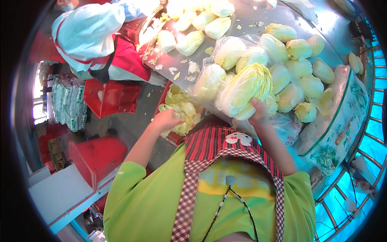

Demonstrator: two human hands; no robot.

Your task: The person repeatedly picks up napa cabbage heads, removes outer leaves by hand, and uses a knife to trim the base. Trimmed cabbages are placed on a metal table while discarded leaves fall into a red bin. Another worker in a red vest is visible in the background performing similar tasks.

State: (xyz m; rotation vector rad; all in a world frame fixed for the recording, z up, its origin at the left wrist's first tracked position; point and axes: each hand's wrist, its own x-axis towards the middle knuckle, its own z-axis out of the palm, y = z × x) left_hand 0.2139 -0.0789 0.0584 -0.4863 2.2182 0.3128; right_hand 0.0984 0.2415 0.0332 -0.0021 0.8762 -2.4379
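My right hand (257, 111) holds the near end of a pale yellow napa cabbage (246, 89) above the metal table (242, 30). Beside and beyond it, cabbages lie in clear plastic bags (208, 80). Over a red crate (164, 99) of loose cabbage leaves (184, 113) hangs my left hand (167, 119), its fingers partly curled; whether they hold a bit of leaf cannot be told. A heap of bare cabbages (302, 72) lies on the right of the table, and several more (190, 43) lie at the far left, among leaf scraps.
A large printed plastic sack (335, 127) of pale contents stands at the right, near a metal railing (369, 139). Another person (90, 39) in a red apron stands at the upper left. Red crates (110, 96) and stacked bagged goods (68, 101) are on the left.
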